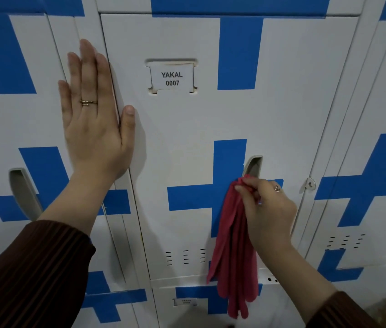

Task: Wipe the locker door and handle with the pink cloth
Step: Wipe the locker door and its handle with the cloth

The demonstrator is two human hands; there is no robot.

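- Now pinches pink cloth (232, 245) by its top edge with right hand (267, 209), just below recessed handle (253, 165), against locker door (187, 129).
- Looks soft, light, limp: likely better bunched into palm.
- Presses flat with spread left hand (92, 114) across door's left seam.

cloth (233, 245) below handle (253, 167), label (172, 78) above

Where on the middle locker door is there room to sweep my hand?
The door is bare between the label and the handle, and right of the upper blue tape. Crowded: the handle, where the right hand pinches the pink cloth, and the left edge under the left hand.
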